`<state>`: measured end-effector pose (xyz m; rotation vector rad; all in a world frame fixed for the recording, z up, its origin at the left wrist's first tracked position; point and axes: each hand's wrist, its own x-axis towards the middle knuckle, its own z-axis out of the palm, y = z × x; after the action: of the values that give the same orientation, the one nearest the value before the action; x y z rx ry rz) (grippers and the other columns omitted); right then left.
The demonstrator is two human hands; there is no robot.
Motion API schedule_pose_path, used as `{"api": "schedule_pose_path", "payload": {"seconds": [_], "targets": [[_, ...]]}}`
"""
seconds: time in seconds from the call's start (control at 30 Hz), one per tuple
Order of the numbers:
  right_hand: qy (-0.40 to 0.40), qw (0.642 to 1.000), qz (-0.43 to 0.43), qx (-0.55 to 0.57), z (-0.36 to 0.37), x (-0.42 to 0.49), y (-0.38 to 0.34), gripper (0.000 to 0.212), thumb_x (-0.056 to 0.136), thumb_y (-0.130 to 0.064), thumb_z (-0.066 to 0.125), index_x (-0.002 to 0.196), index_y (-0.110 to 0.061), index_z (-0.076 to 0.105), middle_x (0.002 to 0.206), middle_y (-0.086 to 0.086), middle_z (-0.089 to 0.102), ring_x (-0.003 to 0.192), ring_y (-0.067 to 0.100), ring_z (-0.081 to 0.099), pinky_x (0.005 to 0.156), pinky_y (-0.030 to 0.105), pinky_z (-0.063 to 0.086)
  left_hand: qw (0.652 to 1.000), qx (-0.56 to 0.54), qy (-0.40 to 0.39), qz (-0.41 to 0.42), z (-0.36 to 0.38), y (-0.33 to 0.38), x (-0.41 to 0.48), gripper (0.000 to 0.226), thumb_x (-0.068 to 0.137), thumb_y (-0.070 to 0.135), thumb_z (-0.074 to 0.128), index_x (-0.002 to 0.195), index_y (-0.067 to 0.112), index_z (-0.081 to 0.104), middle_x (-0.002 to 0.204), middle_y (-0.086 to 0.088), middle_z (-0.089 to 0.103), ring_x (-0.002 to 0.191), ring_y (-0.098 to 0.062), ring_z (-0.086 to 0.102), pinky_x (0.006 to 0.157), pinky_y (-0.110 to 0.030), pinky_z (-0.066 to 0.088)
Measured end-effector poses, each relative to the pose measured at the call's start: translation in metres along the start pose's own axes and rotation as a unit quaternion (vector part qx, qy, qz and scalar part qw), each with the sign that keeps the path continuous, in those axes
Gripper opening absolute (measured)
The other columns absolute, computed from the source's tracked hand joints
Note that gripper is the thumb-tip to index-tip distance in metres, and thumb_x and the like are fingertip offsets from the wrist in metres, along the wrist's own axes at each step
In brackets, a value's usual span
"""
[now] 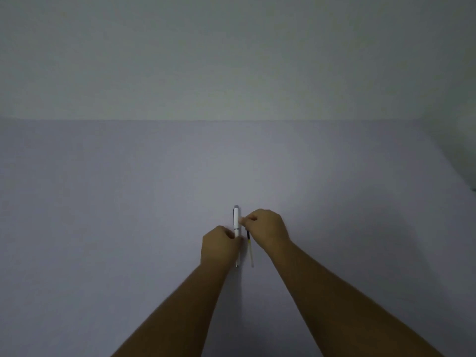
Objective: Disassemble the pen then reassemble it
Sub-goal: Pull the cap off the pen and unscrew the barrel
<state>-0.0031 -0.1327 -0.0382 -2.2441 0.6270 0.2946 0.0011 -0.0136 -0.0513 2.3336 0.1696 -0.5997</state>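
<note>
Lying lengthwise on the pale tabletop [128,202], the white pen [236,222] points its capped end away from the person and its small metal tip back toward them. Just to the right of the pen, and roughly parallel to it, lies a thin refill [249,247], dark at its far end and clear nearer the person. The left hand [219,244] is closed around the pen's lower half, fingers curled over the barrel. The right hand [265,225] pinches the pen's upper part between thumb and fingertips, its palm covering the far end of the refill. Beyond the pen, the tabletop meets a plain wall [231,60].
</note>
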Motion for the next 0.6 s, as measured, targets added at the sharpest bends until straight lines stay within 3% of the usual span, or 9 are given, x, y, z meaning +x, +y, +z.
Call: {"api": "schedule_pose_path", "payload": {"seconds": [0.07, 0.17, 0.3, 0.43, 0.53, 0.6], "targets": [[-0.006, 1.000, 0.001, 0.002, 0.001, 0.001, -0.006, 0.035, 0.082, -0.045, 0.059, 0.064, -0.015, 0.064, 0.062, 0.000, 0.062, 0.063, 0.018, 0.058, 0.057, 0.029, 0.042, 1.000, -0.011, 0.008, 0.028, -0.002, 0.001, -0.003, 0.014, 0.082, 0.029, 0.063, 0.082, 0.016, 0.063, 0.069, 0.008, 0.059, 0.061, -0.008, 0.054, 0.052, -0.016, 0.040], [-0.008, 1.000, 0.004, 0.021, -0.003, 0.002, -0.016, 0.039, 0.080, -0.045, 0.062, 0.051, -0.020, 0.053, 0.053, -0.004, 0.051, 0.052, 0.011, 0.048, 0.051, 0.026, 0.035, 0.998, -0.034, 0.015, 0.055, -0.006, 0.004, -0.011, 0.016, 0.084, 0.028, 0.062, 0.091, 0.014, 0.065, 0.078, 0.007, 0.061, 0.068, -0.008, 0.056, 0.054, -0.011, 0.037], [-0.030, 0.996, 0.004, 0.086, -0.012, -0.001, -0.022, 0.037, 0.082, -0.040, 0.062, 0.065, -0.007, 0.066, 0.063, 0.003, 0.057, 0.060, 0.016, 0.051, 0.064, 0.033, 0.043, 0.996, -0.043, -0.016, 0.073, -0.017, 0.011, -0.020, 0.022, 0.089, 0.025, 0.055, 0.086, 0.009, 0.069, 0.067, 0.003, 0.061, 0.060, -0.012, 0.054, 0.064, -0.025, 0.047], [0.033, 0.974, 0.060, 0.217, -0.028, 0.004, -0.024, 0.030, 0.085, -0.038, 0.060, 0.065, -0.017, 0.063, 0.076, 0.009, 0.063, 0.062, 0.018, 0.053, 0.064, 0.033, 0.045, 0.994, -0.017, -0.084, 0.064, -0.020, 0.011, -0.032, 0.022, 0.089, 0.027, 0.054, 0.089, 0.010, 0.068, 0.079, -0.006, 0.066, 0.071, -0.018, 0.060, 0.068, -0.028, 0.050], [-0.004, 0.986, 0.051, 0.157, -0.043, 0.013, -0.012, 0.026, 0.088, -0.033, 0.057, 0.076, -0.012, 0.065, 0.079, 0.014, 0.063, 0.072, 0.026, 0.056, 0.079, 0.045, 0.051, 0.993, -0.067, -0.088, 0.034, -0.019, 0.004, -0.040, 0.022, 0.088, 0.026, 0.058, 0.086, 0.007, 0.069, 0.088, -0.015, 0.071, 0.083, -0.028, 0.067, 0.082, -0.041, 0.057], [-0.046, 0.994, 0.048, 0.089, -0.041, 0.013, 0.002, 0.025, 0.088, -0.027, 0.057, 0.076, -0.007, 0.065, 0.076, 0.017, 0.062, 0.070, 0.028, 0.057, 0.082, 0.046, 0.052, 0.993, -0.083, -0.081, 0.022, -0.021, 0.001, -0.042, 0.021, 0.087, 0.025, 0.059, 0.083, 0.008, 0.069, 0.090, -0.017, 0.072, 0.085, -0.029, 0.068, 0.085, -0.045, 0.056]]}}
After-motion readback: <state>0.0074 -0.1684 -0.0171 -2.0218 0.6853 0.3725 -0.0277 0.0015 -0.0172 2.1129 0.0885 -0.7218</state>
